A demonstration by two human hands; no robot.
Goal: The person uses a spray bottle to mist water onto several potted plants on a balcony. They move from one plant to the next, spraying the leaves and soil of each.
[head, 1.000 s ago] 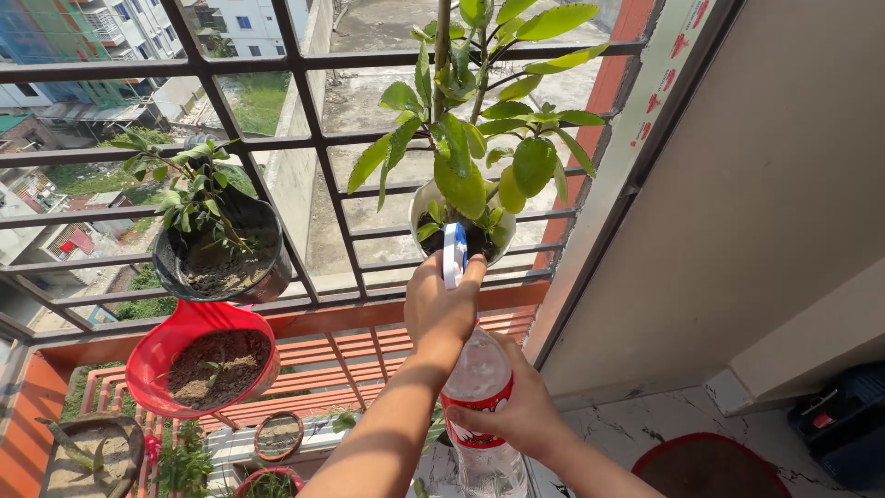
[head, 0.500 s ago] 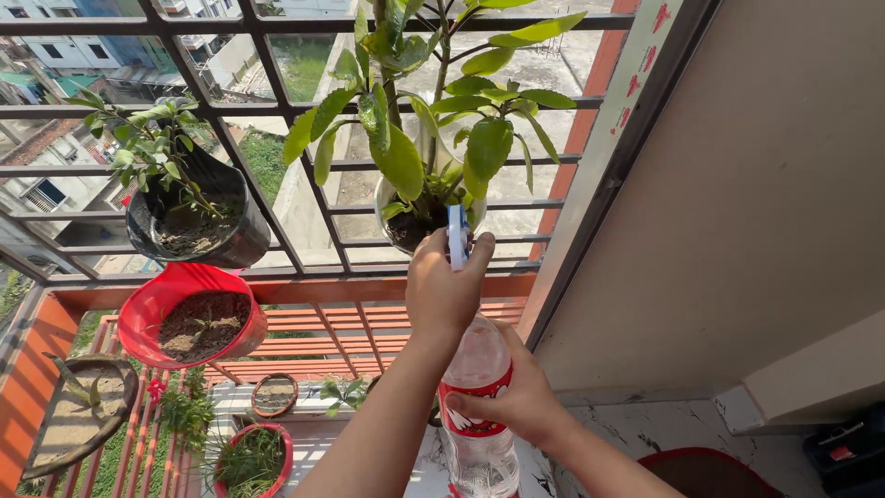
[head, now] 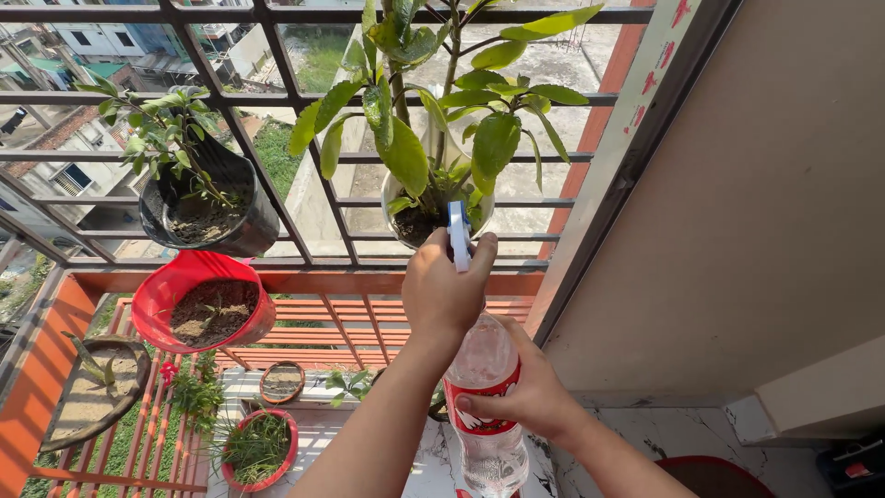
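Behind balcony grille (head: 304,120), both hands hold spray bottle (head: 487,397) at white pot (head: 433,217).

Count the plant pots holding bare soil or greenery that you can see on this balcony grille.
6: white pot, black pot, red pot, brown pot, small round pot, low red pot. Others may be hidden.

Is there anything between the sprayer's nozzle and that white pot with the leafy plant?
Nothing visible does. The left hand grips the blue-and-white spray head right at the rim of the white pot, inside the window grille. The right hand holds the clear bottle below.
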